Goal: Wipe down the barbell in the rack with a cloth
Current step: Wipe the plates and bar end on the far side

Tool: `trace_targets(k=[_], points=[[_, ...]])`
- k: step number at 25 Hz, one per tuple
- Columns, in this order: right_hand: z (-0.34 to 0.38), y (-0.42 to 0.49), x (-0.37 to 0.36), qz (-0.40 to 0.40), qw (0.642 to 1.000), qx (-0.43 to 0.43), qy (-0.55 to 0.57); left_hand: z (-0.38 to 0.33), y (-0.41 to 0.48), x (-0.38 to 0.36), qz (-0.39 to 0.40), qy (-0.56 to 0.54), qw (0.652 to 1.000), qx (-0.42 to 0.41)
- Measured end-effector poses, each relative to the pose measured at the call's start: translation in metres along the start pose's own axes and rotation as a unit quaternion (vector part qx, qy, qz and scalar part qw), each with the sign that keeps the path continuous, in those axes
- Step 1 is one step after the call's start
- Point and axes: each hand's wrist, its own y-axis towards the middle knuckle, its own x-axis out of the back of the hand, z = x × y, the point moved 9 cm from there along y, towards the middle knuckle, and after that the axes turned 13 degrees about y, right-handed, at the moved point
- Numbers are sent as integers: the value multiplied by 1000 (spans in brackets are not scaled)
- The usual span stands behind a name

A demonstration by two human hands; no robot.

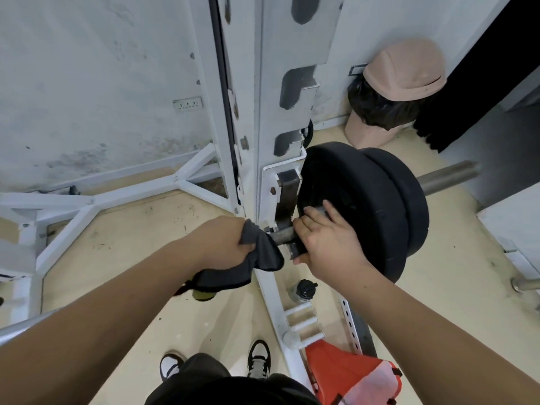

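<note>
A person's left hand [222, 241] bunches a dark cloth [257, 258] in curled fingers against the barbell [282, 235], which rests in the white rack [271, 112]. The right hand [327, 244] wraps fingers and thumb around the barbell just beside its black plates [365, 206].

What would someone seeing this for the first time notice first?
The two black weight plates on the barbell, centre right, dominate. Beside them the right hand holds the bar, and the left hand grips a dark grey cloth against it. A pink swing-lid bin stands in the far right corner.
</note>
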Motion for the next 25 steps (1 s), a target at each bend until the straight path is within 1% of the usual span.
trace_targets(k=[1,3,4,5,6,8,9,10,11,12,13,14,15,16,17,18,19,20,21,22,23,24,25], points=[[-1,-1,0,-3,1000,1,-1,-9,11,2,5,-16,1000,-6],[-1,-1,2,-16,1000,3,2,-29,28,5,-4,-124,992,-7],[0,-2,2,-19,1000,-1,6,-34,29,6,-17,-151,988,0],[-1,-2,2,-19,1000,-6,8,-35,25,8,-24,-142,990,7],[-1,-2,2,-18,1000,-10,9,-33,17,8,-31,-102,994,8],[0,0,1,-15,1000,-7,10,-22,-5,10,-58,21,998,24],[1,0,1,-14,1000,-5,8,-21,-13,9,-61,60,996,26],[1,1,2,-9,1000,-3,5,-21,-13,10,-62,65,995,32],[1,1,2,-6,1000,-3,1,-23,-8,10,-45,39,997,40],[1,0,2,-6,1000,-4,-5,-20,5,6,-14,-26,997,65],[1,1,3,-8,1000,-4,-13,-14,18,0,26,-129,986,102],[1,1,3,-7,1000,-6,-19,-10,29,-5,51,-223,964,133],[2,2,4,-4,1000,-8,-23,-9,31,-7,72,-278,944,162],[2,2,3,-3,1000,-9,-24,-8,31,-8,80,-252,951,159],[2,2,3,-4,1000,-10,-24,-11,28,-5,67,-189,971,132],[3,3,3,1,1000,-8,-22,-14,22,-2,31,-91,990,103],[3,2,3,5,1000,-6,-21,-18,8,0,-14,-4,996,92],[3,0,4,1,1000,-4,-21,-27,-8,1,-64,70,992,79],[3,0,4,-6,1000,-4,-22,-34,-18,1,-107,103,986,70],[2,-1,4,-2,1000,-5,-24,-39,-16,0,-120,105,985,70],[3,-1,4,9,1000,-2,-29,-39,-7,-2,-105,94,987,73],[4,0,4,20,999,1,-33,-33,8,-4,-59,48,994,77],[4,1,5,27,999,2,-37,-24,25,-9,13,-52,995,86]])
